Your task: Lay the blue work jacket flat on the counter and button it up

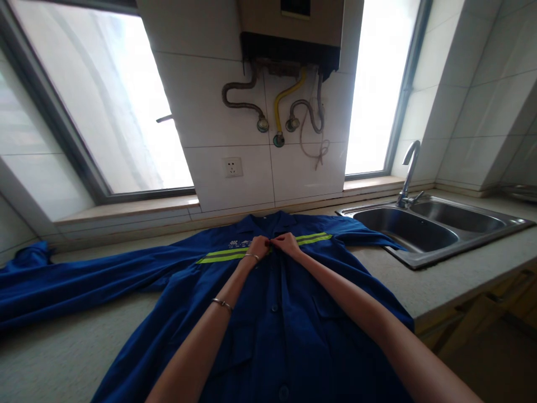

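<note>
A blue work jacket [260, 336] with yellow-green reflective stripes lies spread on the counter, collar toward the wall and one sleeve stretched out to the left. At its front opening, level with the stripes, my left hand [260, 246] and my right hand [287, 244] meet. The fingers of both are closed in a pinch on the jacket's front edges; whatever button sits between them is hidden. Below the hands, a button [274, 308] shows on the front strip. White print is partly visible beside my left hand. Bracelets circle my left wrist and forearm.
A double steel sink [419, 260] with a faucet [409, 168] is set into the counter [486, 268] at the right; the right sleeve reaches its rim. On the wall hang a water heater [289, 33] with pipes and a socket [232, 167]. Windows stand on both sides.
</note>
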### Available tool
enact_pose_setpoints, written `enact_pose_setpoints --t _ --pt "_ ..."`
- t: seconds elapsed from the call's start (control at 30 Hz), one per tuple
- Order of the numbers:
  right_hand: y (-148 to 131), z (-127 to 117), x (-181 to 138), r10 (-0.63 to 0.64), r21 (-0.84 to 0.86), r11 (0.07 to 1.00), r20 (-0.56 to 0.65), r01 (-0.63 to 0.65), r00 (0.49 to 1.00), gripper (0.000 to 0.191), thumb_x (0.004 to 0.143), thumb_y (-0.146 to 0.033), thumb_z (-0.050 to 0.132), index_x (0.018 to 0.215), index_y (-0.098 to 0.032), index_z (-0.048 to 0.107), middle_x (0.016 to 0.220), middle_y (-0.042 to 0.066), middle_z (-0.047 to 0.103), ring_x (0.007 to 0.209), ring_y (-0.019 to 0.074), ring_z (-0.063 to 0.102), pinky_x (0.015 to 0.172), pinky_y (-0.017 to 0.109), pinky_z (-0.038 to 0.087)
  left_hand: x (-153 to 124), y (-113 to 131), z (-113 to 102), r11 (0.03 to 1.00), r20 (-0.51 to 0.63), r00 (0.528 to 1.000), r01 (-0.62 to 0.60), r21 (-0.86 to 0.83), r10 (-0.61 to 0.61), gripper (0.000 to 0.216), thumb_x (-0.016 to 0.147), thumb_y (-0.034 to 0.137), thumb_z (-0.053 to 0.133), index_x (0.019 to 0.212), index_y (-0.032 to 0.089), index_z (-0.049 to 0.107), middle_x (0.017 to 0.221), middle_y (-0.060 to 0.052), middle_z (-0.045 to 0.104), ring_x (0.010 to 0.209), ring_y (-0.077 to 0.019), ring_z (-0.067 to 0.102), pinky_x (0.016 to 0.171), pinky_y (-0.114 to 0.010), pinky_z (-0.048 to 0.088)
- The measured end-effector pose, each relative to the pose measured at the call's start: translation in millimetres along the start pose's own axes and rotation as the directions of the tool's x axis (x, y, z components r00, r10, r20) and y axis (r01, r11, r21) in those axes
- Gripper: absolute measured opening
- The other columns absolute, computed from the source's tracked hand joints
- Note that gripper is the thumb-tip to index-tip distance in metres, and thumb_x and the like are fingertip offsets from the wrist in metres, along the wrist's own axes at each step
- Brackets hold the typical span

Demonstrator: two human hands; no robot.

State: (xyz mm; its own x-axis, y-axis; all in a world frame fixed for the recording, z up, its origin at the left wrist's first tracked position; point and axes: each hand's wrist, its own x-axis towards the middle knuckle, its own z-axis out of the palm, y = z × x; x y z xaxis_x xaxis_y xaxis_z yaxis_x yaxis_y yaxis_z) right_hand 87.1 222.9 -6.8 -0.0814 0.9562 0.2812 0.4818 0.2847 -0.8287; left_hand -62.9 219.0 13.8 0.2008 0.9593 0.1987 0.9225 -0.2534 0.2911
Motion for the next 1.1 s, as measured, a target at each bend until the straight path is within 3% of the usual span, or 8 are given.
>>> enact_pose_setpoints --t 0.13,0.27,0.37,0.53,0.67,0.77,0.93,1.1 --pt "-1 0 1 0.017 -0.006 1.000 -0.004 -0.017 1.000 0.019 0.063 -0.023 0.067 0.080 -0.017 0.076 0.072 0.002 0.070 0.072 0.0169 0.064 0.062 0.019 0.044 -3 5 -2 0.978 0.059 0.989 -0.146 0.151 0.138 0.017 0.077 0.008 0.053 0.074 0.011 0.069 0.090 -0.015 0.066 0.094 -0.0221 0.060 0.089 -0.029 0.043" --pt "2 0 4 0.066 0.032 0.997 0.001 -0.066 0.998 0.017 0.062 -0.018 0.064 0.075 -0.017 0.076 0.067 0.001 0.069 0.070 0.0165 0.064 0.062 0.019 0.044 -9 8 -3 0.953 0.056 0.978 -0.207 0.221 0.199 0.019 0.080 0.010 0.052 0.072 0.010 0.068 0.086 -0.016 0.065 0.093 -0.0217 0.059 0.088 -0.029 0.041" --pt "2 -1 6 0.106 0.090 0.990 0.008 -0.106 0.994 0.021 0.063 -0.017 0.062 0.078 -0.015 0.076 0.064 0.000 0.068 0.063 0.0142 0.062 0.057 0.018 0.044 -13 7 -6 0.954 0.003 0.981 -0.187 0.233 0.192 0.024 0.084 0.014 0.047 0.078 0.011 0.070 0.085 -0.014 0.065 0.088 -0.0194 0.059 0.083 -0.027 0.042" --pt "-5 -6 2 0.121 0.240 0.964 -0.018 -0.113 0.993 0.039 0.070 -0.021 0.055 0.104 -0.008 0.069 0.074 0.005 0.069 0.056 0.0106 0.057 0.052 0.017 0.042 -15 15 -25 0.967 -0.116 0.981 -0.129 0.219 0.157 0.030 0.087 0.022 0.042 0.095 0.014 0.070 0.092 -0.009 0.066 0.088 -0.0161 0.060 0.082 -0.024 0.041" --pt "-10 -10 -4 0.092 0.317 0.945 -0.028 -0.078 0.995 0.040 0.072 -0.023 0.051 0.105 -0.009 0.070 0.075 0.005 0.069 0.056 0.0104 0.057 0.051 0.018 0.041 -8 33 -39 0.967 -0.137 0.978 -0.123 0.223 0.155 0.030 0.087 0.024 0.043 0.090 0.013 0.071 0.091 -0.010 0.067 0.090 -0.0176 0.060 0.084 -0.025 0.041" --pt "-9 -13 -5 0.102 0.345 0.936 -0.085 -0.067 0.991 0.040 0.071 -0.024 0.051 0.103 -0.009 0.070 0.078 0.005 0.069 0.060 0.0119 0.059 0.054 0.019 0.043 -5 42 -36 0.968 -0.109 0.986 -0.102 0.228 0.129 0.029 0.085 0.021 0.044 0.086 0.010 0.071 0.088 -0.013 0.067 0.087 -0.0193 0.062 0.081 -0.026 0.044" --pt "-4 -13 1 0.136 0.310 0.948 -0.177 -0.076 0.975 0.041 0.071 -0.024 0.053 0.107 -0.008 0.068 0.091 0.008 0.070 0.078 0.0159 0.064 0.067 0.022 0.048 -7 41 -18 0.969 -0.064 0.995 -0.064 0.239 0.082 0.027 0.082 0.012 0.044 0.089 0.006 0.069 0.091 -0.018 0.066 0.090 -0.0211 0.062 0.081 -0.027 0.046" --pt "-5 -11 0 -0.039 0.095 0.994 -0.192 0.058 0.981 0.034 0.071 -0.018 0.058 0.102 -0.013 0.070 0.098 0.007 0.069 0.086 0.0159 0.064 0.079 0.022 0.048 -6 35 -14 0.967 -0.030 0.997 -0.063 0.246 0.072 0.026 0.082 0.012 0.045 0.091 0.007 0.069 0.092 -0.017 0.065 0.091 -0.0207 0.063 0.081 -0.026 0.047"
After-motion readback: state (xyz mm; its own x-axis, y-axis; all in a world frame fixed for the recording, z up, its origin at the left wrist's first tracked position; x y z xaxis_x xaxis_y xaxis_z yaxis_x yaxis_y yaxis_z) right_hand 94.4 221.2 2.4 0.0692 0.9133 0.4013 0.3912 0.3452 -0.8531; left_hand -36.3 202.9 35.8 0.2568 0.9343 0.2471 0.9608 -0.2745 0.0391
